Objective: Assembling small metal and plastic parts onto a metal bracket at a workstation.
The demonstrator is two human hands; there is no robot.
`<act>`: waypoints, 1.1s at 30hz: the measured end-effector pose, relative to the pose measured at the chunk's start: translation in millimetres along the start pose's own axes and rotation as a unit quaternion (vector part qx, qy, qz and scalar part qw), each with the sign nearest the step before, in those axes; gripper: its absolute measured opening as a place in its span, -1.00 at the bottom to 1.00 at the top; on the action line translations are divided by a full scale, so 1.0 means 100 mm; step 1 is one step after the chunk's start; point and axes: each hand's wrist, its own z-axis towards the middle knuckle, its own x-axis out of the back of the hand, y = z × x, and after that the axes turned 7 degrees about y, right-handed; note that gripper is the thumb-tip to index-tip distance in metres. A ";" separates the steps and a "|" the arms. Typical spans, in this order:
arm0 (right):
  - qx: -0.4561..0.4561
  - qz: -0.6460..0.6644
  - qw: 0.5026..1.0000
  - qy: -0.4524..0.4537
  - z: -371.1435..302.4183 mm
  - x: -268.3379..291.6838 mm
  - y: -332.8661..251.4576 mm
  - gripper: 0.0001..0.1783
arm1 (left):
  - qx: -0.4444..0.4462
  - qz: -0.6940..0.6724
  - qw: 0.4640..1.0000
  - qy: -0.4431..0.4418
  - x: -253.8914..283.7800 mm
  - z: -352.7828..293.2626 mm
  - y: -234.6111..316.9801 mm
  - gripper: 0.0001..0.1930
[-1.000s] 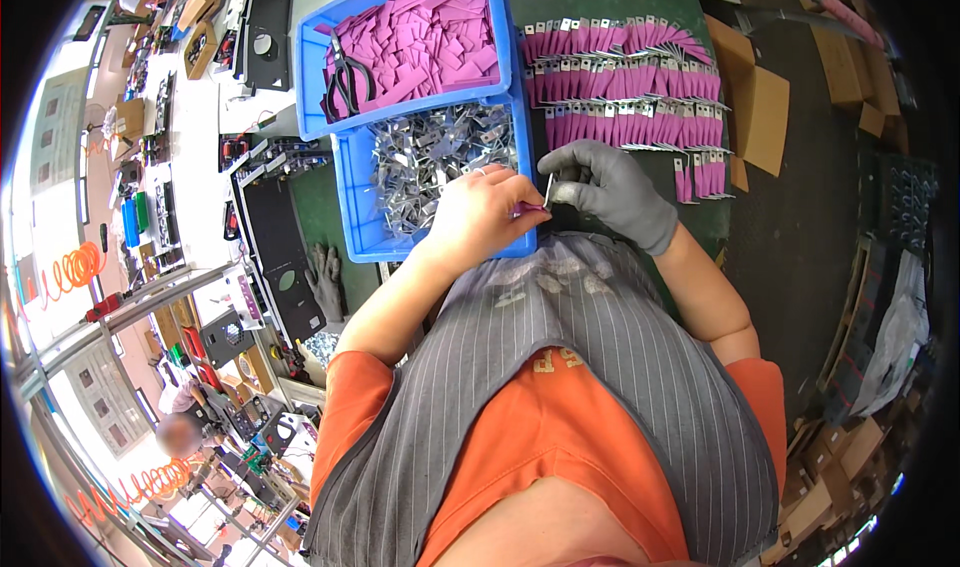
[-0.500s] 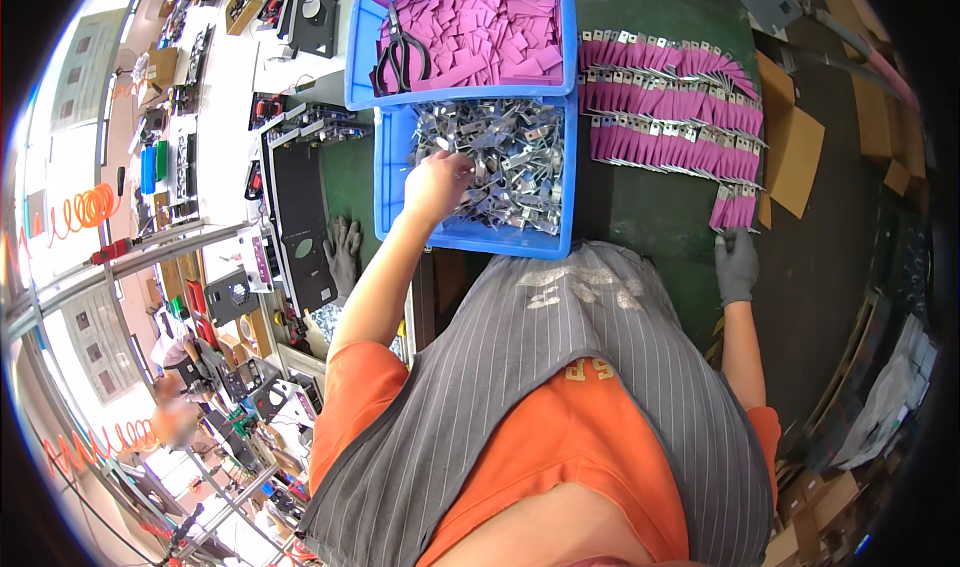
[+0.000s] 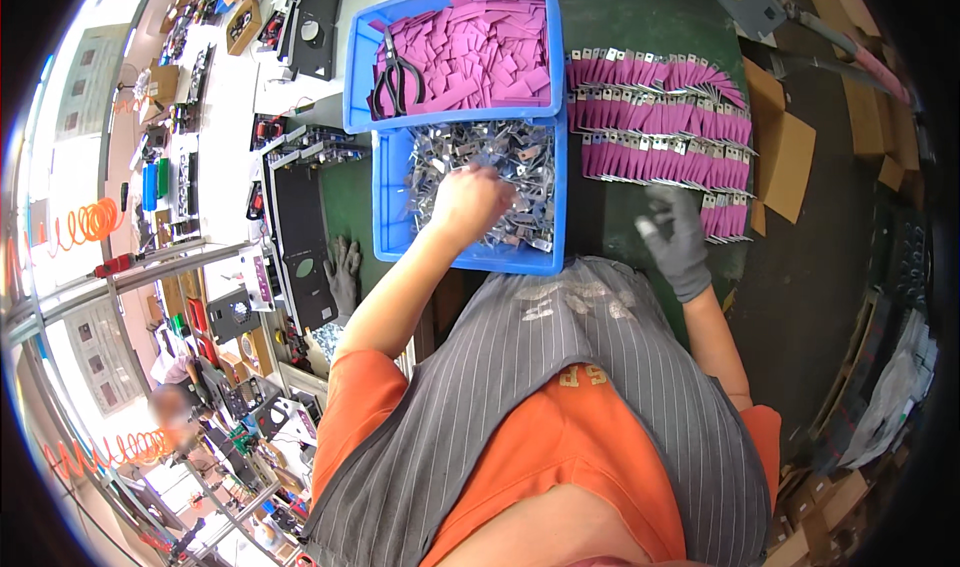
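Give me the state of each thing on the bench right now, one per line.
Left hand: bare, down among the metal clips.
Right hand: grey-gloved, over the green mat, grip unclear.
Near blue bin: open, holding clips.
Far blue bin: open, full of pink sleeves.
Pliers: lying on the sleeves.
Sleeved clips: laid in rows.

The work surface is a bench covered with a dark green mat (image 3: 640, 27). Directly on it stand two blue plastic bins, touching: the far bin (image 3: 362, 77) holds pink sleeves and black pliers, the near bin (image 3: 392, 217) holds small metal terminals. To the right lie overlapping rows of pink-sleeved terminals (image 3: 660, 127). A loose grey glove (image 3: 343, 275) lies left of the near bin. Brown cardboard pieces (image 3: 785, 162) lie at the right edge.
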 end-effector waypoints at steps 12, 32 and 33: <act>-0.213 0.328 0.862 -0.323 0.19 -0.17 -0.50 -0.77 | 0.081 -0.179 0.965 0.174 0.74 0.28 -0.18 -0.81; -0.218 0.385 0.852 -0.280 -0.01 -0.34 -0.35 -0.75 | 0.085 -0.001 0.970 0.226 0.54 1.16 -1.08 -0.77; -0.223 0.390 0.853 -0.267 0.00 -0.33 -0.38 -0.76 | 0.129 -0.080 0.958 0.243 0.57 1.13 -1.06 -0.78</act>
